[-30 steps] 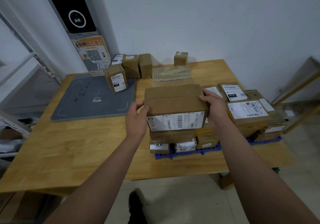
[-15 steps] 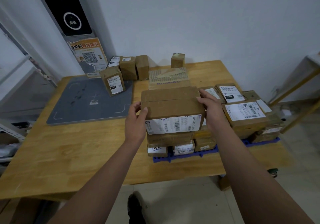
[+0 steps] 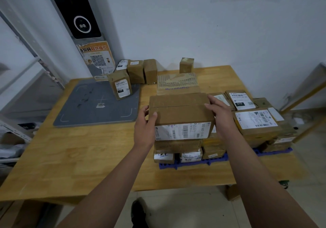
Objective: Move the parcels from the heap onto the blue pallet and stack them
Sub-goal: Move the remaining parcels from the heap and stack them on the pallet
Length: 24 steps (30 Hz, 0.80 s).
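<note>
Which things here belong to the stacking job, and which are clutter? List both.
Job:
- large parcel, gripped by left hand and right hand
- blue pallet
- stacked parcels
- heap parcels at the table's back

Clutter:
- grey mat
- QR poster
- black panel

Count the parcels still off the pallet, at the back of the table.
5: one upright on the grey mat, three in a row behind it, one small cube alone near the wall. Others may be hidden.

- A light wooden table (image 3: pixel 74 157) carried everything.
- A flat grey square mat (image 3: pixel 91 107) lay at left.
- A blue plastic pallet (image 3: pixel 217 159) sat at right.
- Small brown cardboard parcels (image 3: pixel 141 71) stood along the back.
</note>
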### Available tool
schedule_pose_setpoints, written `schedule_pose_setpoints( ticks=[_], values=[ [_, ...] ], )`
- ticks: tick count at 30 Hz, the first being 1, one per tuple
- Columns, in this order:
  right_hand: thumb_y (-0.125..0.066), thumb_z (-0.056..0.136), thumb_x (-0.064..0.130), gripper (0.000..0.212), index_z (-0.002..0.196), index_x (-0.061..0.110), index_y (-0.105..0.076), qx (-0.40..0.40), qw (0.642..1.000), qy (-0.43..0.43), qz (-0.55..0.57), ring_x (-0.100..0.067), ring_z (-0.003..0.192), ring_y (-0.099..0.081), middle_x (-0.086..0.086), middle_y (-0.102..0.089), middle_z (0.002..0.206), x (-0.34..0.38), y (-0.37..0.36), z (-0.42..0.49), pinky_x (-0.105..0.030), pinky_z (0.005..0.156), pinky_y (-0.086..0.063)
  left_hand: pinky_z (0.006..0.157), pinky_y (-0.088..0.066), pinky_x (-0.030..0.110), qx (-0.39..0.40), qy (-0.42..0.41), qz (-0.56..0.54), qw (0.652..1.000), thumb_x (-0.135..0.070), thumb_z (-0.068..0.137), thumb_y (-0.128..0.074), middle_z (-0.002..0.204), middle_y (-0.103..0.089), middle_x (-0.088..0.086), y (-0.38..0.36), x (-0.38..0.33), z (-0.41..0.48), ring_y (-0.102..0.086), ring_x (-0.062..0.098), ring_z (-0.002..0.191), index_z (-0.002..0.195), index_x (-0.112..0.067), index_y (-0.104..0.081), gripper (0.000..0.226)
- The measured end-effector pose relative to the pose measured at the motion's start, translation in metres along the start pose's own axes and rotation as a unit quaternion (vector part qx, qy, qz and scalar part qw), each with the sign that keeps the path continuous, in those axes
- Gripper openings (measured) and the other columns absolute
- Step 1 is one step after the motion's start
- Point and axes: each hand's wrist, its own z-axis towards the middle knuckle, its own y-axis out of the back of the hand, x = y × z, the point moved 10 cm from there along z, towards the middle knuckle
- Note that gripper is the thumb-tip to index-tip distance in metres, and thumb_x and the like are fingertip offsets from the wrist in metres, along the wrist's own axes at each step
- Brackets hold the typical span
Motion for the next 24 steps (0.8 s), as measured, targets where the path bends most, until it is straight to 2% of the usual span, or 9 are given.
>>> schedule_pose_setpoints(
  ticks=[2,4,5,7,9,14,18,20,24],
  values=[
    [-0.055,0.095,0.004,0.044,0.137,0.014,-0.054,0.002,1.000,0.002,-0.005,-0.005,0.095,-0.062,0.014,-0.065,0.102,0.002,-0.001,-0.001,-0.029,0.084,-0.053,0.077,-0.044,0.018,-0.001,0.003,-0.001,1.000,-0.030,0.100,-0.050,0.114,-0.054,-0.018,0.000,0.000,0.000,-0.054,-0.004,0.101,0.132,-0.029,-0.047,0.033],
    [-0.055,0.095,0.004,0.045,0.139,0.013,-0.052,-0.005,1.000,0.003,-0.014,-0.006,0.098,-0.062,0.011,-0.064,0.112,0.003,0.002,-0.001,-0.024,0.077,-0.052,0.081,-0.044,0.022,-0.006,0.006,0.000,1.000,-0.031,0.100,-0.048,0.118,-0.055,-0.015,0.001,0.002,0.001,-0.055,0.001,0.105,0.134,-0.027,-0.047,0.034],
    [-0.056,0.094,0.005,0.047,0.141,0.013,-0.051,-0.010,1.000,0.007,-0.021,-0.009,0.106,-0.061,0.006,-0.063,0.122,0.004,0.003,0.000,-0.024,0.081,-0.052,0.084,-0.044,0.024,-0.009,0.007,0.000,1.000,-0.032,0.100,-0.048,0.121,-0.055,-0.012,0.002,0.003,0.002,-0.055,0.006,0.109,0.134,-0.027,-0.047,0.034],
    [-0.060,0.092,0.009,0.052,0.143,0.016,-0.050,-0.016,0.998,0.022,-0.052,-0.016,0.125,-0.052,0.000,-0.055,0.139,0.011,0.005,0.002,-0.034,0.101,-0.047,0.093,-0.044,0.028,-0.016,0.009,0.004,1.000,-0.034,0.101,-0.046,0.130,-0.054,-0.008,0.006,0.002,0.004,-0.052,0.011,0.117,0.137,-0.025,-0.046,0.037],
    [-0.063,0.091,0.013,0.054,0.142,0.022,-0.050,-0.014,0.996,0.039,-0.085,-0.018,0.131,-0.047,0.000,-0.051,0.143,0.022,0.002,0.003,-0.040,0.108,-0.040,0.096,-0.040,0.027,-0.023,0.008,0.004,1.000,-0.034,0.102,-0.044,0.136,-0.051,-0.005,0.010,-0.004,0.007,-0.048,0.011,0.121,0.140,-0.024,-0.045,0.040],
    [-0.064,0.091,0.017,0.057,0.144,0.029,-0.047,0.007,0.983,0.100,-0.157,-0.013,0.138,-0.036,0.007,-0.042,0.151,0.060,-0.024,-0.007,-0.041,0.115,-0.031,0.095,-0.030,0.023,-0.036,-0.025,0.023,0.999,-0.033,0.103,-0.039,0.142,-0.046,-0.003,0.021,-0.034,0.014,-0.040,0.003,0.115,0.143,-0.023,-0.042,0.041],
    [-0.061,0.093,0.011,0.055,0.144,0.025,-0.046,0.035,0.962,0.156,-0.221,0.001,0.121,-0.034,0.015,-0.043,0.134,0.087,-0.054,-0.015,-0.021,0.101,-0.030,0.097,-0.030,0.022,-0.043,-0.049,0.015,0.998,-0.031,0.103,-0.039,0.144,-0.045,-0.003,0.035,-0.054,0.020,-0.040,0.003,0.120,0.143,-0.021,-0.041,0.041],
    [-0.062,0.091,0.009,0.057,0.144,0.024,-0.047,0.049,0.950,0.176,-0.254,-0.001,0.124,-0.037,0.012,-0.044,0.139,0.099,-0.073,-0.016,-0.018,0.100,-0.030,0.097,-0.033,0.024,-0.057,-0.047,0.007,0.997,-0.032,0.103,-0.040,0.143,-0.047,-0.002,0.048,-0.059,0.026,-0.044,0.009,0.124,0.142,-0.021,-0.043,0.041],
    [-0.064,0.089,0.011,0.058,0.144,0.023,-0.049,0.066,0.929,0.206,-0.299,-0.010,0.138,-0.036,0.004,-0.042,0.151,0.114,-0.118,-0.011,-0.021,0.107,-0.029,0.102,-0.038,0.030,-0.078,-0.040,0.003,0.996,-0.033,0.103,-0.041,0.139,-0.050,0.000,0.081,-0.058,0.049,-0.047,0.015,0.125,0.142,-0.020,-0.043,0.042]
  ],
)
